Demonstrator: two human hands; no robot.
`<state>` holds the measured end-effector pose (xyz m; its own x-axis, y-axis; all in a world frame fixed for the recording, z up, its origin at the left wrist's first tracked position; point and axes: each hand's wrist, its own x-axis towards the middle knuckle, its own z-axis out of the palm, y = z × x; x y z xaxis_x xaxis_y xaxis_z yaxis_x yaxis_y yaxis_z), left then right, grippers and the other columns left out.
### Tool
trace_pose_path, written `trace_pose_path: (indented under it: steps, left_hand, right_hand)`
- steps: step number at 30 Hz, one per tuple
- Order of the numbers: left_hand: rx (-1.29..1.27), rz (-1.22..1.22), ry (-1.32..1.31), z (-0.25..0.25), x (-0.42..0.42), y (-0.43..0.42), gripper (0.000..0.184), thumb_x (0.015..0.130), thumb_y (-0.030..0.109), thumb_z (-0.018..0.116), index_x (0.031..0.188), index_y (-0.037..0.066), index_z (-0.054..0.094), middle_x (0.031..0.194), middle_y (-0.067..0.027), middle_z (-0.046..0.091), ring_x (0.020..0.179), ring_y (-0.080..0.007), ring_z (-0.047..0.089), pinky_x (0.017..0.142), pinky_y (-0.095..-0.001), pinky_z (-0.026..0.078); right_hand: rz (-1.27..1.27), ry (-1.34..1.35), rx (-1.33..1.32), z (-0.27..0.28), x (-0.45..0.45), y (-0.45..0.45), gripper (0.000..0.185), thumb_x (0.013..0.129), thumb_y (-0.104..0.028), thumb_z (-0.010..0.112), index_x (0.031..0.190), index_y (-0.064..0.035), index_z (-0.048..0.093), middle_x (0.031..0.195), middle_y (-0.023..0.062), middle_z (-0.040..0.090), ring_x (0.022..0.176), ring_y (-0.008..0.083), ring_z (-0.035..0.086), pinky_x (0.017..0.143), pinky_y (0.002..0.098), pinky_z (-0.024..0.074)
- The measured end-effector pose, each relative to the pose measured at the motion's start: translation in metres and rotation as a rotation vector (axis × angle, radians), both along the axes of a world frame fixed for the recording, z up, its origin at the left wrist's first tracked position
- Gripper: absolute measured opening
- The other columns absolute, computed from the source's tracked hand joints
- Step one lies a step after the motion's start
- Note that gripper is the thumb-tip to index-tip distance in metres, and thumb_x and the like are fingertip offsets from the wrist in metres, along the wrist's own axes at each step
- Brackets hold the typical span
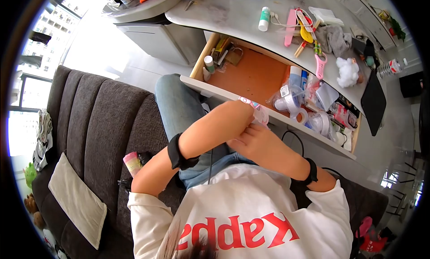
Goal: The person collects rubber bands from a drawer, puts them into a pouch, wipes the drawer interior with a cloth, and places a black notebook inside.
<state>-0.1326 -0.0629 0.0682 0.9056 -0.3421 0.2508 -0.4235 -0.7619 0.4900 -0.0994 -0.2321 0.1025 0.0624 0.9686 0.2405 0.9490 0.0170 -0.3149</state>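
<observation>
Over the front edge of the open drawer [251, 75], both my hands meet at a small pink-and-white patterned thing [260, 113]. My left hand [237, 118] is bent over with its fingers curled and mostly hidden behind its back. My right hand [257, 142] lies just below, fingers closed and touching the left. The patterned thing sticks out past the hands on the drawer side; its kind is unclear. Clear plastic wrapping and tape rolls [301, 115] sit in the drawer near my right hand.
On the desk [224, 12] lie pink scissors [320, 65], a pink strip [290, 28], a white-green bottle [264, 19], grey cloth [337, 40] and white stuffing [348, 72]. A dark sofa [107, 111] with a pale cushion [78, 200] stands on the left.
</observation>
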Motion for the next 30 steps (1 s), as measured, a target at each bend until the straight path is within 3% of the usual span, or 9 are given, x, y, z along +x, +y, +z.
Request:
trace_pose_path:
  steps: [2, 4, 6, 9, 19, 22, 25, 28, 30]
  left_hand:
    - [0.063, -0.072, 0.070, -0.037, -0.004, 0.003, 0.016, 0.073, 0.018, 0.058, 0.079, 0.004, 0.057, 0.065, -0.0119, 0.055, 0.061, -0.0276, 0.053, 0.054, -0.0339, 0.041]
    - [0.006, -0.142, 0.313, -0.030, 0.004, 0.002, 0.017, 0.071, 0.020, 0.061, 0.082, 0.007, 0.059, 0.064, -0.0084, 0.056, 0.062, -0.0266, 0.054, 0.053, -0.0342, 0.041]
    - [0.463, -0.210, 0.566, 0.006, 0.025, -0.016, 0.016, 0.073, 0.020, 0.061, 0.084, 0.008, 0.060, 0.066, -0.0077, 0.058, 0.062, -0.0251, 0.055, 0.052, -0.0341, 0.041]
    - [0.452, -0.314, 0.544, 0.014, 0.029, -0.010, 0.020, 0.077, 0.023, 0.060, 0.092, 0.010, 0.060, 0.069, -0.0085, 0.060, 0.064, -0.0243, 0.056, 0.053, -0.0341, 0.040]
    - [-0.254, -0.183, 0.804, 0.070, 0.008, 0.008, 0.026, 0.092, 0.019, 0.045, 0.104, -0.002, 0.054, 0.092, -0.0174, 0.059, 0.084, -0.0318, 0.056, 0.076, -0.0352, 0.044]
    - [-0.358, -0.173, 0.575, 0.073, -0.009, 0.011, 0.026, 0.092, 0.014, 0.044, 0.108, -0.005, 0.054, 0.103, -0.0170, 0.059, 0.092, -0.0312, 0.057, 0.082, -0.0332, 0.044]
    - [-0.336, -0.196, 0.714, 0.108, -0.009, 0.029, 0.027, 0.092, 0.010, 0.044, 0.111, -0.007, 0.053, 0.108, -0.0164, 0.059, 0.097, -0.0296, 0.057, 0.085, -0.0328, 0.044]
    - [-0.699, 0.150, 0.720, 0.117, -0.003, 0.054, 0.024, 0.093, 0.011, 0.044, 0.108, -0.002, 0.058, 0.076, -0.0060, 0.061, 0.068, -0.0128, 0.058, 0.062, -0.0250, 0.046]
    - [-0.771, 0.289, 0.481, 0.112, 0.019, 0.079, 0.024, 0.093, 0.011, 0.044, 0.109, 0.001, 0.059, 0.065, 0.0041, 0.049, 0.059, -0.0020, 0.045, 0.053, -0.0165, 0.037]
  right_hand:
    - [0.046, -0.023, 0.008, -0.001, -0.002, -0.001, 0.022, 0.069, -0.006, 0.058, 0.090, -0.0018, 0.058, 0.084, 0.0080, 0.058, 0.079, 0.0228, 0.058, 0.074, 0.0326, 0.0471]
    - [0.062, -0.018, 0.037, 0.000, -0.001, -0.001, 0.022, 0.068, -0.006, 0.058, 0.090, -0.0015, 0.058, 0.083, 0.0078, 0.058, 0.077, 0.0224, 0.058, 0.071, 0.0313, 0.0478]
    - [0.059, -0.017, 0.074, 0.000, 0.003, -0.003, 0.016, 0.067, -0.008, 0.057, 0.082, -0.0028, 0.056, 0.082, 0.0078, 0.057, 0.075, 0.0208, 0.058, 0.070, 0.0307, 0.0473]
    - [0.043, 0.009, 0.107, -0.001, 0.005, -0.007, 0.014, 0.066, -0.008, 0.056, 0.079, -0.0035, 0.056, 0.082, 0.0076, 0.057, 0.075, 0.0201, 0.058, 0.070, 0.0309, 0.0471]
    - [-0.026, -0.008, 0.186, 0.002, 0.012, -0.020, 0.021, 0.066, -0.009, 0.059, 0.086, -0.0044, 0.061, 0.085, 0.0045, 0.060, 0.079, 0.0180, 0.059, 0.072, 0.0290, 0.0470]
    - [-0.014, 0.046, 0.160, -0.004, 0.012, -0.029, 0.023, 0.067, -0.009, 0.060, 0.089, -0.0044, 0.062, 0.087, 0.0041, 0.060, 0.080, 0.0183, 0.059, 0.072, 0.0300, 0.0468]
    - [-0.014, 0.113, 0.137, -0.008, 0.009, -0.036, 0.022, 0.068, -0.009, 0.060, 0.090, -0.0045, 0.062, 0.088, 0.0039, 0.060, 0.080, 0.0185, 0.059, 0.072, 0.0306, 0.0468]
    - [-0.042, 0.147, 0.087, -0.008, 0.008, -0.041, 0.023, 0.069, -0.009, 0.061, 0.092, -0.0063, 0.064, 0.091, 0.0036, 0.062, 0.079, 0.0189, 0.060, 0.071, 0.0308, 0.0476]
    - [-0.048, 0.182, 0.107, -0.009, 0.010, -0.041, 0.023, 0.069, -0.010, 0.061, 0.092, -0.0058, 0.064, 0.091, 0.0040, 0.062, 0.079, 0.0193, 0.060, 0.071, 0.0306, 0.0477]
